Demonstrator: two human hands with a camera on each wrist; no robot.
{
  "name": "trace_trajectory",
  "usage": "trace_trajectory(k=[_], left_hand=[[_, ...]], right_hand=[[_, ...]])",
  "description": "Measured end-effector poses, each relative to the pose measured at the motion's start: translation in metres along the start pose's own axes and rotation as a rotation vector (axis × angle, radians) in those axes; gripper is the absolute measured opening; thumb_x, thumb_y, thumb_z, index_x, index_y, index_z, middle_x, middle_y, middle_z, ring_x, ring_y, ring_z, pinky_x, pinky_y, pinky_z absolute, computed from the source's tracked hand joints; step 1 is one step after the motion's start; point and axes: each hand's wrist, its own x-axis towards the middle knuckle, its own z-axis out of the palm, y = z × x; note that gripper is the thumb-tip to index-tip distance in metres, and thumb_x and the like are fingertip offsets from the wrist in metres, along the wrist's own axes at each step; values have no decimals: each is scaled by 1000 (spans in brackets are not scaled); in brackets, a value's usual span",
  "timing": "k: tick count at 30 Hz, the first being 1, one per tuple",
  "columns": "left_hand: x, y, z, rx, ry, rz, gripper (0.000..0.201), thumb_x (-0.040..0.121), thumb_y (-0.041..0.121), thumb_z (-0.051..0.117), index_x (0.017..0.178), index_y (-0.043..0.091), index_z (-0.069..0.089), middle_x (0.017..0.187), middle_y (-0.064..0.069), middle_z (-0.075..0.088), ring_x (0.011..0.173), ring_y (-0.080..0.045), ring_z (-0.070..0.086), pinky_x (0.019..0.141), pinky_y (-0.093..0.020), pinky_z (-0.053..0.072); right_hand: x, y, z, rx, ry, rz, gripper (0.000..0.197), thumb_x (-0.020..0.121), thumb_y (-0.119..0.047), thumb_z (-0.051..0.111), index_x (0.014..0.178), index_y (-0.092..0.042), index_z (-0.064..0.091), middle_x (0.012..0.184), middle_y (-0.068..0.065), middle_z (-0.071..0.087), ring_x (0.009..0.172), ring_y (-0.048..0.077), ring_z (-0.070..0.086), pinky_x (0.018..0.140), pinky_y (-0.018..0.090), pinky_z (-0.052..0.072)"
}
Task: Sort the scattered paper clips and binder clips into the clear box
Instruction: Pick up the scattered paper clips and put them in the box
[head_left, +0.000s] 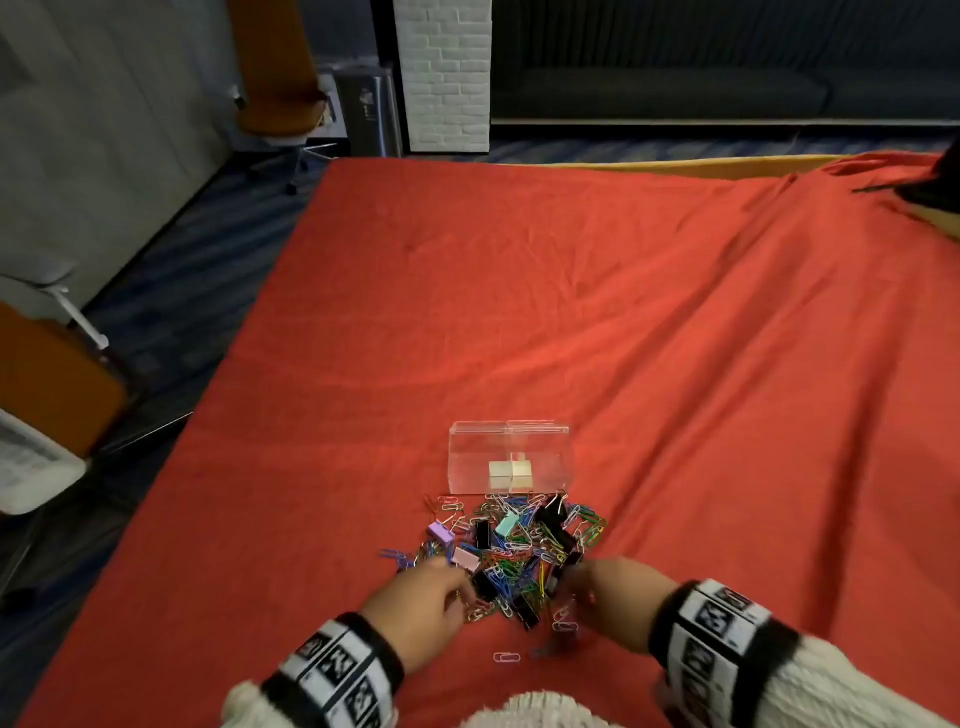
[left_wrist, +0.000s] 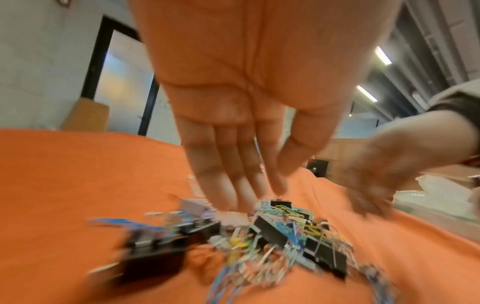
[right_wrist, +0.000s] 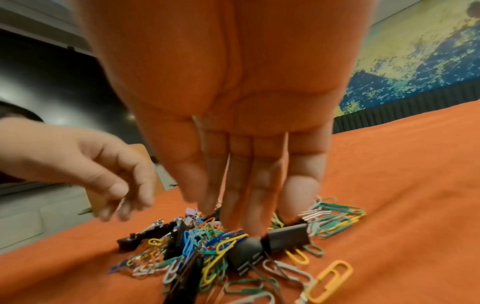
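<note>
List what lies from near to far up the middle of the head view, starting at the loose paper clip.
White paper clip → pile of clips → clear box → bare red cloth → white brick pillar.

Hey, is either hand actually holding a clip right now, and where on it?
The left hand appears to pinch a silver paper clip by one end. The right hand holds nothing; its straight fingers reach into the pile.

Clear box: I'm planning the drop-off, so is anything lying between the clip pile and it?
Nothing visible does. The clear box sits just beyond the clip pile on bare red cloth, its top apparently open.
</note>
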Motion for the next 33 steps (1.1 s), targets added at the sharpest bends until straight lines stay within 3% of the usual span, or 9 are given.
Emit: trace_trajectory(k=[2, 6, 10, 14, 24, 26, 28, 29, 33], left_hand=[[18, 6, 1, -15, 82, 0, 28, 88, 20, 45, 110, 27, 60, 115, 6, 55, 109, -14, 53, 95, -26, 41], [48, 22, 5, 56, 69, 2, 35, 87, 17, 43, 117, 26, 59, 121, 0, 53, 115, -19, 50, 99, -36, 44], [64, 23, 11, 171, 50, -79, 37, 85, 32, 53, 121, 23, 54, 124, -2, 49, 121, -23, 46, 101, -40, 41], [69, 26, 13, 269, 41, -89, 35, 82, 38, 59, 114, 25, 56, 122, -1, 53, 119, -23, 47, 103, -39, 32], [61, 11, 3, 43, 190, -51, 19, 87, 40, 55, 97, 28, 66, 108, 10, 59, 109, -10, 49, 105, -34, 25], [58, 10, -4, -72, 191, -43, 16, 88, 35, 55, 95, 27, 66, 104, 11, 62, 100, -10, 56, 102, -31, 35], [59, 10, -13, -211, 183, -49, 13, 88, 30, 56, 93, 28, 68, 98, 10, 64, 84, -10, 62, 86, -28, 49], [60, 11, -18, -256, 192, -56, 13, 88, 30, 56, 92, 28, 68, 97, 10, 63, 79, -10, 63, 79, -23, 51], [70, 14, -43, -323, 344, -61, 10, 87, 27, 61, 90, 27, 70, 89, 12, 63, 77, -3, 58, 73, -19, 49]], right_hand=[[22, -6, -3, 29, 102, -21, 26, 86, -16, 45, 104, -19, 63, 110, 5, 65, 101, 24, 61, 86, 29, 47], [60, -15, 0, 41, 163, -63, 30, 88, -14, 47, 114, -18, 62, 114, 7, 58, 105, 24, 58, 95, 33, 47], [80, -11, 13, 64, 227, -9, 34, 88, -24, 50, 121, -18, 55, 121, 7, 52, 113, 25, 53, 96, 32, 45], [86, -5, 22, 81, 215, 58, 39, 85, -40, 54, 118, -19, 52, 119, 7, 51, 112, 27, 53, 94, 38, 46], [73, 13, 6, 142, 235, 38, 20, 85, -25, 56, 102, -21, 65, 112, 2, 63, 104, 23, 60, 86, 30, 46], [71, 10, 0, 193, 297, 2, 17, 84, -21, 56, 99, -20, 65, 104, -1, 64, 98, 17, 60, 81, 24, 44], [70, 4, -10, 232, 372, -22, 15, 85, -20, 55, 96, -20, 65, 93, -5, 61, 86, 10, 57, 78, 19, 43], [71, 1, -17, 249, 402, -25, 14, 85, -19, 55, 94, -21, 65, 92, -6, 62, 84, 9, 56, 79, 20, 46], [81, -9, -44, 355, 452, 8, 14, 86, -17, 58, 96, -21, 66, 95, -4, 71, 80, 7, 61, 78, 20, 51]])
